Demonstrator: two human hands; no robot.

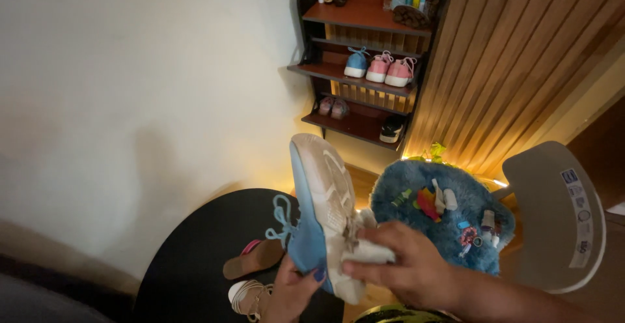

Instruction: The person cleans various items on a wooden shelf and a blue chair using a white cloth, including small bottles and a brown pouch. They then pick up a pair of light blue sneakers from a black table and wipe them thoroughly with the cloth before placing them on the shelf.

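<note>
My left hand (290, 290) holds a light blue sneaker (312, 212) by its upper, sole turned up and toward the right, blue laces dangling on the left. My right hand (403, 264) presses a white cloth (368, 250) against the sneaker's white sole near the heel. Both hands are at the bottom centre of the head view, above the edge of a round black table (195, 258).
A sandal (250, 261) and a strappy white shoe (246, 295) lie on the black table. A furry blue stool (410, 199) with small items stands to the right, beside a white chair (553, 212). A dark shoe rack (364, 56) with several shoes stands against the wall behind.
</note>
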